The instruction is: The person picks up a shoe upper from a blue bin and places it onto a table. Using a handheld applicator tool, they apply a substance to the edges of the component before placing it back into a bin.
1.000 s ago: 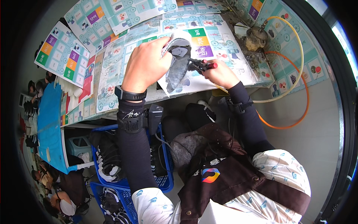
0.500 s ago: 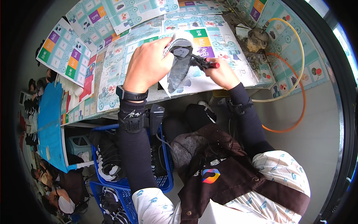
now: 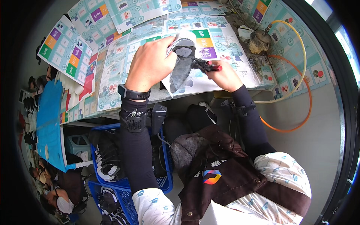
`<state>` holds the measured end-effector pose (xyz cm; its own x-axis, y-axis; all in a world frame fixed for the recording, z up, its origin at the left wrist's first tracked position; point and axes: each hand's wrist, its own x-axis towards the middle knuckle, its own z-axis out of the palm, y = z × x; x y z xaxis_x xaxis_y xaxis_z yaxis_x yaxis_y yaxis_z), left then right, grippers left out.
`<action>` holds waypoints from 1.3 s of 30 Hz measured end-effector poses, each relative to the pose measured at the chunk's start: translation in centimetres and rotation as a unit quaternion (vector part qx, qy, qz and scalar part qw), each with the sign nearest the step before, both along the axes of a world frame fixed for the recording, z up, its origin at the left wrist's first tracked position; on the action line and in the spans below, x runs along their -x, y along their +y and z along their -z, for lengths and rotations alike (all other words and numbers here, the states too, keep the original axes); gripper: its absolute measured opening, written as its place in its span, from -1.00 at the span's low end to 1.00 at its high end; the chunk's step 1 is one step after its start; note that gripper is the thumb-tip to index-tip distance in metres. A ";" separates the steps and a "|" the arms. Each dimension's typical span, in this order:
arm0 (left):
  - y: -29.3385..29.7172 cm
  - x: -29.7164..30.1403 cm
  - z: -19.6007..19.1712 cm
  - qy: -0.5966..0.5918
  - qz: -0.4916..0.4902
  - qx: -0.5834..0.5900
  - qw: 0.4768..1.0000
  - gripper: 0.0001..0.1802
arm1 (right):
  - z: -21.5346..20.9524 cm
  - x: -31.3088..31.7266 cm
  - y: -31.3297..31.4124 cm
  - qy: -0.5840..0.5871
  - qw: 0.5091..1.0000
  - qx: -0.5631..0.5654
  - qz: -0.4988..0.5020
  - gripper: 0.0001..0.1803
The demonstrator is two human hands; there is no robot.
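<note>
My left hand (image 3: 150, 64) is closed on a shoe upper (image 3: 181, 72), grey and dark with a pale rim at its far end, gripping it by the left edge above the worktable. From the right, my right hand (image 3: 225, 77) pinches a dark, crusted tool with red ends, apparently a brush (image 3: 202, 65). The brush's blackened tip meets the right side of the shoe upper, near its middle. Two red ends show, so whether it is one brush or two I cannot tell. My right fingertips are partly hidden behind them.
Printed sheets cover the worktable (image 3: 112, 86). A crusted pot (image 3: 260, 39) stands at its back right, near a yellow hose (image 3: 302, 48) and an orange hose (image 3: 310, 93). Blue baskets (image 3: 170, 183) with shoes sit below left. Other people (image 3: 62, 200) are at far left.
The brush and my right hand have shifted slightly down and right against the shoe upper. My left hand keeps its hold, with the shoe upper moved only a little.
</note>
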<state>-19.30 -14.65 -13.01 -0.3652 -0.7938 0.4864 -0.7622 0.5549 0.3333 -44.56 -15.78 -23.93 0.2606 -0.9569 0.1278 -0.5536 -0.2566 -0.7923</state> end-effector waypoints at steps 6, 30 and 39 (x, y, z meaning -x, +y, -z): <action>0.2 0.3 -0.4 0.004 -0.003 -0.015 1.000 -0.56 | 0.0 0.5 0.2 0.015 0.998 0.019 0.062 -0.65; 0.2 -0.1 0.1 0.012 0.000 0.011 1.000 -0.60 | 0.1 -1.6 0.5 -0.026 0.997 -0.067 -0.024 -0.82; 0.3 -0.3 0.0 0.009 -0.005 -0.013 1.000 -0.55 | -0.1 -2.2 0.2 -0.018 0.999 -0.024 -0.029 -0.83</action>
